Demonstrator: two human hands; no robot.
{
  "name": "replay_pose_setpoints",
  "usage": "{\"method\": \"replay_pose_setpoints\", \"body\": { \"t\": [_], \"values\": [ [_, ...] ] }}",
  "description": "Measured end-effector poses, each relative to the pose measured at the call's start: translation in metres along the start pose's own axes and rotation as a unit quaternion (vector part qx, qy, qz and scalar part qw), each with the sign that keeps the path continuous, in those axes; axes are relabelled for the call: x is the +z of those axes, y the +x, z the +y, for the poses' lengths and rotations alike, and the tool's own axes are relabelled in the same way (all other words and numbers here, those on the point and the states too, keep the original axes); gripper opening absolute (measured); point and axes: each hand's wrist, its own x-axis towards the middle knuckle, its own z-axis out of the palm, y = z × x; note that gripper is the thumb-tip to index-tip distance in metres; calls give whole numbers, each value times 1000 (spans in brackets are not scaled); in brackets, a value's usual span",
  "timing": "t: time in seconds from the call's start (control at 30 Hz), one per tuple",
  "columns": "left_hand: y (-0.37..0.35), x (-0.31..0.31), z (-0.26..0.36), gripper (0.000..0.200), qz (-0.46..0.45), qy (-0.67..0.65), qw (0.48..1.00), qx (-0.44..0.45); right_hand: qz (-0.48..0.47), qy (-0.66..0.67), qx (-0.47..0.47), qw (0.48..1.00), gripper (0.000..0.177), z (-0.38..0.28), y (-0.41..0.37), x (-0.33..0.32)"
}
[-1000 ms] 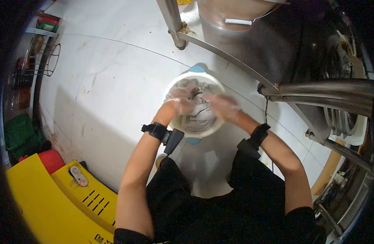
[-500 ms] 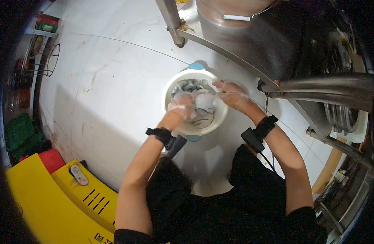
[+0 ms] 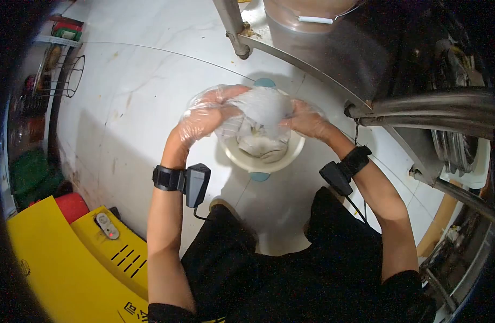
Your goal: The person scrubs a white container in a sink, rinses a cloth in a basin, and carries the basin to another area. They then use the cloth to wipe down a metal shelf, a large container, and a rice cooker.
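Clear plastic gloves cover both hands. A whitish, cloth-like piece (image 3: 266, 105), smeared by motion, is spread between them over a cream basin (image 3: 237, 160) with blue-green handles. My left hand (image 3: 212, 110) is closed on its left side, with the fingers pointing right. On the other side, my right hand (image 3: 306, 119) grips its edge near the basin's right rim. Pale, crumpled, wet-looking material (image 3: 263, 146) lies in the basin, partly hidden by the raised piece. Whether the piece is cloth or plastic cannot be made out.
A metal rack (image 3: 306, 70) stands close at the right, with a bucket (image 3: 306, 8) on its lower shelf. At the lower left is a yellow unit (image 3: 59, 253) with a small grey device on it. A wire-fronted shelf (image 3: 69, 75) lines the left.
My left hand has come up and left out of the basin, and the whitish piece is now raised and spread between both hands. My right hand has stayed near the right rim.
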Motion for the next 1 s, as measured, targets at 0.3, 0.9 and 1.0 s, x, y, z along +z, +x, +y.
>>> {"method": "replay_pose_setpoints", "body": {
  "t": [0.3, 0.9, 1.0],
  "values": [
    [-16, 22, -57, 79, -99, -335, 936, -37, 125, -14, -9, 992, 75, -12, -7, 11],
    [14, 107, -92, 46, 123, -639, 748, -128, 64, 186, 78, 977, 72, 57, 21, 50],
    [12, 101, -92, 43, 143, -547, 816, -124, -6, 478, 20, 878, 82, 56, 6, 49]
  ]
}}
